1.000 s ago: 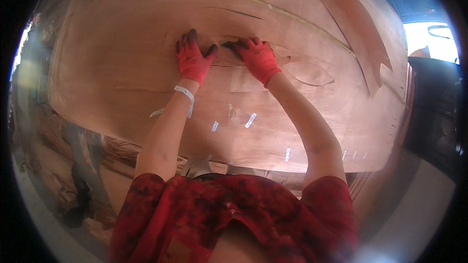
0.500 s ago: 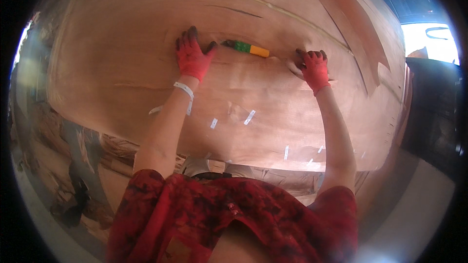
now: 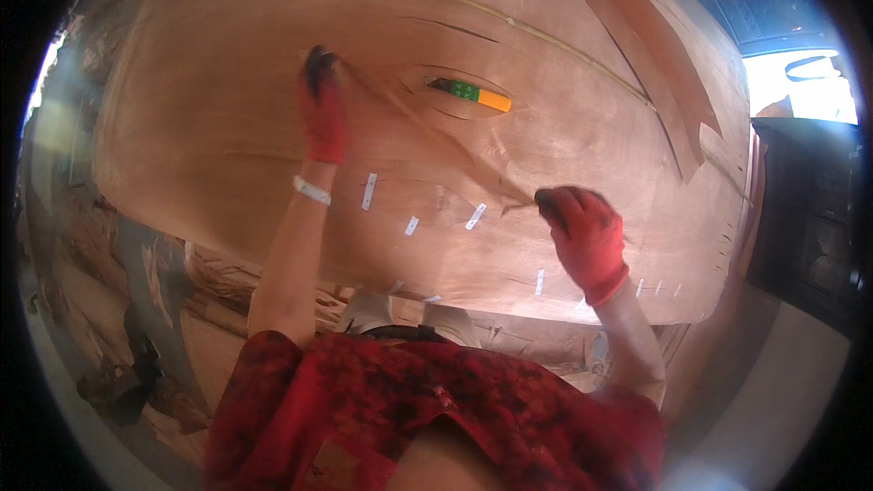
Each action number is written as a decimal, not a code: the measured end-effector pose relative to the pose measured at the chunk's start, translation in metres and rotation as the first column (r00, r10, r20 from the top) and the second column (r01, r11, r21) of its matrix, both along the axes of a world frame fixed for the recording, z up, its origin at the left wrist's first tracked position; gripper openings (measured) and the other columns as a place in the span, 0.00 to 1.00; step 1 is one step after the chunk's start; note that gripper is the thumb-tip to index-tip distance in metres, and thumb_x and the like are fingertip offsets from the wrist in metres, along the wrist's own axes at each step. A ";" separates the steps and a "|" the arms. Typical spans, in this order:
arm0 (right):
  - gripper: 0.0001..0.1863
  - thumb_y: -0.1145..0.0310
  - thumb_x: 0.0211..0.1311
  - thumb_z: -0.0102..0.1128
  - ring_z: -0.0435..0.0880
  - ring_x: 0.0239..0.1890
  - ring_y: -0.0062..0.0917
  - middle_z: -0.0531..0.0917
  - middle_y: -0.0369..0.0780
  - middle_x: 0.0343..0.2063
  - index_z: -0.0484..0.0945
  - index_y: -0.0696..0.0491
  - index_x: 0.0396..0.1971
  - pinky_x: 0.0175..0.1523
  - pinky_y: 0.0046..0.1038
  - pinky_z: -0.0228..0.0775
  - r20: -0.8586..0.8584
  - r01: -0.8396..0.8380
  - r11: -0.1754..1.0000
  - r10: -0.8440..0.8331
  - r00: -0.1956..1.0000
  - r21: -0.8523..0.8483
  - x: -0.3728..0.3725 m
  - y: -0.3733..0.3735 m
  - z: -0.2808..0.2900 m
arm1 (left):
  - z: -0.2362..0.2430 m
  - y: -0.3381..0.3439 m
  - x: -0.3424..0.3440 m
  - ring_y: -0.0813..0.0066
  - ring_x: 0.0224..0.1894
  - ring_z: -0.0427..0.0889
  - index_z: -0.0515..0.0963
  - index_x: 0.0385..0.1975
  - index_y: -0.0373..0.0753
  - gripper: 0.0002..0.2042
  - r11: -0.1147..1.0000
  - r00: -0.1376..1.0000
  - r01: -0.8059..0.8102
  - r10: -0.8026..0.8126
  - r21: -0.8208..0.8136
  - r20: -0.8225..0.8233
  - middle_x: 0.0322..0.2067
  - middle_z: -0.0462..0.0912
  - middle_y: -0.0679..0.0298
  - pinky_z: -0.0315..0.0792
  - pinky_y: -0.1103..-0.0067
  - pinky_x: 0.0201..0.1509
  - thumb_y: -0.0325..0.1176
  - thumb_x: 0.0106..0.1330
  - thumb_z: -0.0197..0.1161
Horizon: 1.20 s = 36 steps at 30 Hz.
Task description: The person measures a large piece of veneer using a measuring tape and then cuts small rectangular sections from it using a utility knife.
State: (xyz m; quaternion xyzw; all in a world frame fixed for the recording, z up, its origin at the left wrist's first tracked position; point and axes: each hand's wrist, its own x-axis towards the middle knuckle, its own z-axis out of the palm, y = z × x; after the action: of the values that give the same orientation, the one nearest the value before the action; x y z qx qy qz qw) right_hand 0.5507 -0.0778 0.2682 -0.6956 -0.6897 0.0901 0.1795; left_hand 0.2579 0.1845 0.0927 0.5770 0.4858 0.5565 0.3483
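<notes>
A long thin strip of wood veneer stretches slantwise between my two hands, lifted off the large veneer sheet. My left hand, in a red glove with dark fingertips, pinches its far left end; motion blurs this hand a little. Closer to me on the right, my gloved right hand is closed on the other end. Beyond the strip lies a tool with a green and yellow handle, its dark tip pointing left. It rests within a lens-shaped outline in the sheet.
Short white tape pieces dot the sheet's near part. A narrow dark slit and a long pale seam cross its far part. Loose veneer lies at the far right. A dark cabinet stands to the right; veneer scraps lie lower left.
Both hands have come off the sheet with the veneer strip between them. My left hand moved slightly left, my right hand nearer to me. The lens-shaped outline around the tool now shows.
</notes>
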 end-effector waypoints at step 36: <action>0.14 0.65 0.52 0.72 0.53 0.76 0.49 0.72 0.36 0.68 0.86 0.43 0.41 0.75 0.53 0.45 -0.253 -0.476 0.879 0.468 0.846 0.035 -0.188 0.099 -0.003 | 0.049 -0.090 0.027 0.61 0.55 0.81 0.76 0.56 0.42 0.19 0.544 -0.004 0.567 -0.749 -0.618 -0.662 0.49 0.84 0.58 0.70 0.66 0.63 0.43 0.70 0.58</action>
State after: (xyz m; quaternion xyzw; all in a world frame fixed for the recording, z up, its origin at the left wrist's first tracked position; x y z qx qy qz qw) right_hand 0.3631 0.0216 0.2653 -0.4899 -0.8093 0.2299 0.2285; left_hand 0.2852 0.0946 0.1416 0.8977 0.3018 -0.1213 0.2973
